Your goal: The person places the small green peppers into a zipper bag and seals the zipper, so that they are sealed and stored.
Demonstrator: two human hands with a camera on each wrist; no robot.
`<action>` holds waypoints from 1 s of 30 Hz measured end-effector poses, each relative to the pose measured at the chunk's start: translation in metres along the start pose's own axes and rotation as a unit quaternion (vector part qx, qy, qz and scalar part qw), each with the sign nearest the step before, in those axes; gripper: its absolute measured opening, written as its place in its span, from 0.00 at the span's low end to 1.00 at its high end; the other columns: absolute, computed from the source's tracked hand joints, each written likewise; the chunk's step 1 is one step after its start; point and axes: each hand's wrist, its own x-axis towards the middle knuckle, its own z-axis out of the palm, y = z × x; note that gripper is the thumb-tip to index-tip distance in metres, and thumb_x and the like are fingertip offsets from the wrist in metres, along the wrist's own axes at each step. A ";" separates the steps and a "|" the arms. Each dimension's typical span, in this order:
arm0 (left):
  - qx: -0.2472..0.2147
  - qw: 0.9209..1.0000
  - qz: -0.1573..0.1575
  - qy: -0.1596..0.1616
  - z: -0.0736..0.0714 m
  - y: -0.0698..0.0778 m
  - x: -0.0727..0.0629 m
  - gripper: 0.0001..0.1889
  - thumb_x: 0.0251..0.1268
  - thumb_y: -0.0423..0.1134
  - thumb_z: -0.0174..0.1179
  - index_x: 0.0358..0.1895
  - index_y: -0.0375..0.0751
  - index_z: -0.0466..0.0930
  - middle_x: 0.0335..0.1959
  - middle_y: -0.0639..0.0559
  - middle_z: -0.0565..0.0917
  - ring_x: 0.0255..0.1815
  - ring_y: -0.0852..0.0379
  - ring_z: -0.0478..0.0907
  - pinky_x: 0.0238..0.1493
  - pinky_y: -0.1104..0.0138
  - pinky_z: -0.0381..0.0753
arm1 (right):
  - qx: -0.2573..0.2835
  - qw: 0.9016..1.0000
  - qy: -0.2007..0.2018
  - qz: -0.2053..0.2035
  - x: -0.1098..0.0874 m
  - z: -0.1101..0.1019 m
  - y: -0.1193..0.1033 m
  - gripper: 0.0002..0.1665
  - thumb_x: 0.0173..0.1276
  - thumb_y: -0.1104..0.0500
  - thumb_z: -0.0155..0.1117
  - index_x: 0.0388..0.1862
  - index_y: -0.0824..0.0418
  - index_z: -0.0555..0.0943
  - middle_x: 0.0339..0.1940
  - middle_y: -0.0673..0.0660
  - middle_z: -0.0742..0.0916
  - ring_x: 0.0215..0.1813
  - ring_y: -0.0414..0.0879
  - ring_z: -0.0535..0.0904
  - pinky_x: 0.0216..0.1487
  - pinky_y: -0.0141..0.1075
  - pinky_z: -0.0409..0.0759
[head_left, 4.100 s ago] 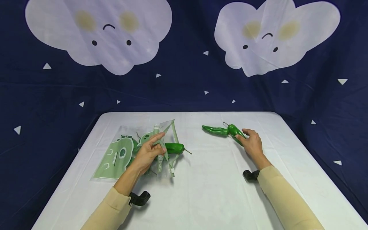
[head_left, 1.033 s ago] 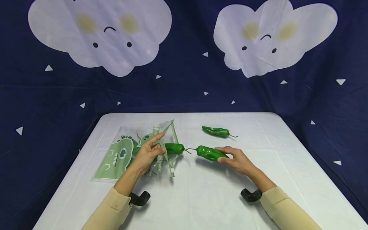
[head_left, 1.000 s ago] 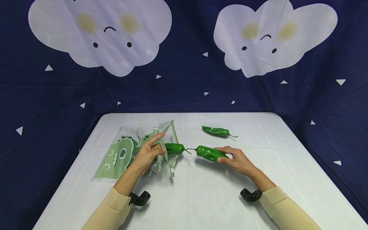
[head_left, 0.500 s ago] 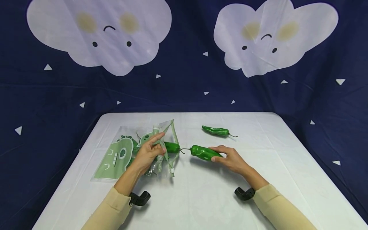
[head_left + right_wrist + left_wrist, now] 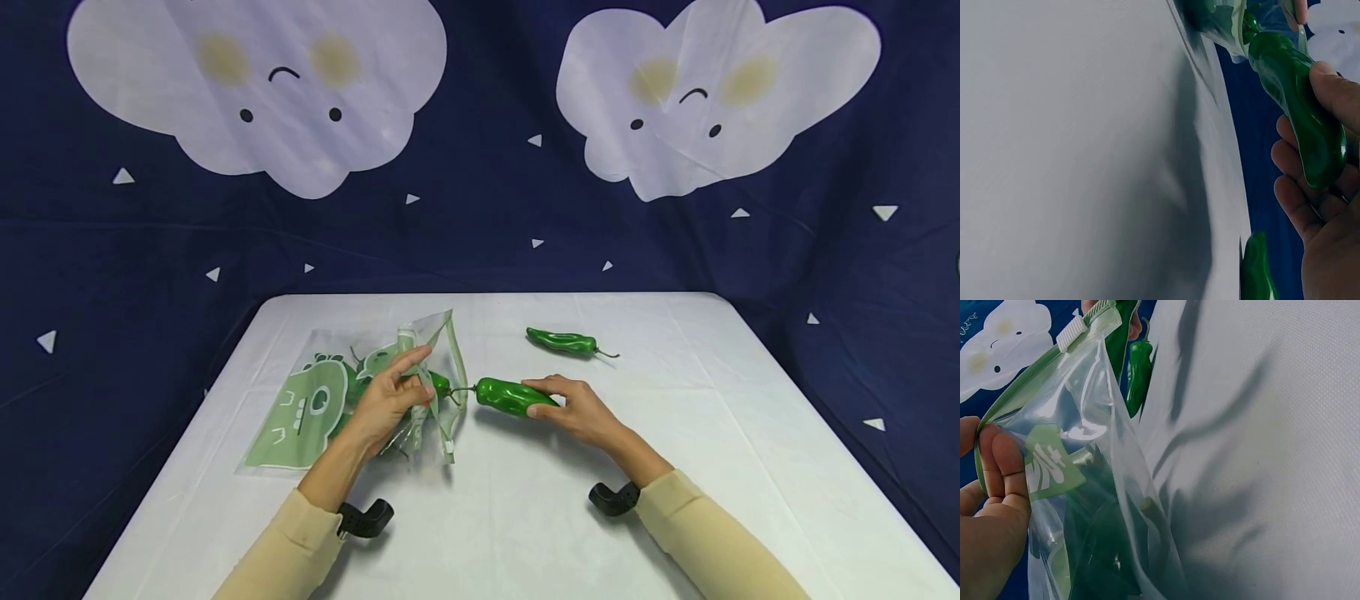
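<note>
My left hand [image 5: 386, 408] pinches the upper edge of a clear zip bag [image 5: 281, 437] printed with green cartoon faces, holding its mouth apart. Inside the bag are several green peppers, dark and partly hidden behind plastic in the left wrist view. One pepper's stem end [image 5: 441, 385] shows at the mouth, just past my left thumb. My right hand [image 5: 577, 408] grips another green chili pepper [image 5: 510, 396] by its tip end, thumb on top and fingers beneath in the right wrist view. Its stem points left and overlaps the bag's mouth, above the table.
A further green chili pepper [image 5: 562, 342] lies on the white-covered table [image 5: 525, 517] towards the back. The bag's white slider [image 5: 1072, 332] sits at one end of its green zip strip. A dark blue cloth with clouds hangs behind the table.
My right hand took a pepper from beside the other at the back right and carried it left to the bag. The pepper at the mouth has slid deeper in. My left hand stayed put.
</note>
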 end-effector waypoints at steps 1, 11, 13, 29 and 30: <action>0.001 1.000 0.000 -0.002 0.000 0.000 0.000 0.36 0.60 0.23 0.55 0.72 0.37 0.55 0.52 0.54 0.64 0.26 0.67 0.72 0.38 0.76 0.77 | 0.000 1.000 0.000 -0.002 0.002 0.001 -0.001 0.28 0.58 0.50 0.69 0.58 0.55 0.79 0.51 0.55 0.85 0.44 0.43 0.77 0.44 0.31 0.74; -0.002 1.000 -0.002 -0.003 0.002 0.001 0.000 0.36 0.60 0.24 0.55 0.72 0.38 0.55 0.47 0.58 0.69 0.26 0.67 0.72 0.39 0.76 0.76 | -0.009 1.000 -0.005 -0.005 0.019 0.016 -0.011 0.28 0.58 0.48 0.68 0.58 0.54 0.79 0.50 0.55 0.85 0.44 0.43 0.77 0.44 0.33 0.73; -0.002 1.000 0.000 -0.007 0.002 0.001 0.000 0.36 0.60 0.24 0.55 0.72 0.38 0.54 0.56 0.56 0.65 0.26 0.67 0.71 0.39 0.76 0.76 | -0.011 1.000 -0.005 -0.004 0.022 0.018 -0.012 0.28 0.58 0.49 0.68 0.58 0.54 0.79 0.49 0.55 0.85 0.43 0.43 0.77 0.44 0.34 0.74; -0.008 1.000 -0.005 -0.008 0.002 0.002 0.000 0.36 0.61 0.23 0.54 0.73 0.38 0.55 0.54 0.55 0.68 0.26 0.67 0.72 0.38 0.75 0.77 | -0.061 0.998 -0.015 -0.031 0.048 0.036 -0.027 0.28 0.59 0.50 0.68 0.59 0.56 0.79 0.46 0.54 0.85 0.42 0.41 0.76 0.45 0.38 0.76; -0.008 1.000 -0.007 -0.008 0.002 0.002 0.000 0.36 0.61 0.23 0.54 0.73 0.39 0.55 0.48 0.57 0.71 0.26 0.66 0.73 0.39 0.74 0.77 | -0.068 0.997 -0.017 -0.035 0.049 0.037 -0.028 0.28 0.59 0.50 0.68 0.59 0.56 0.79 0.46 0.54 0.85 0.42 0.41 0.76 0.44 0.36 0.75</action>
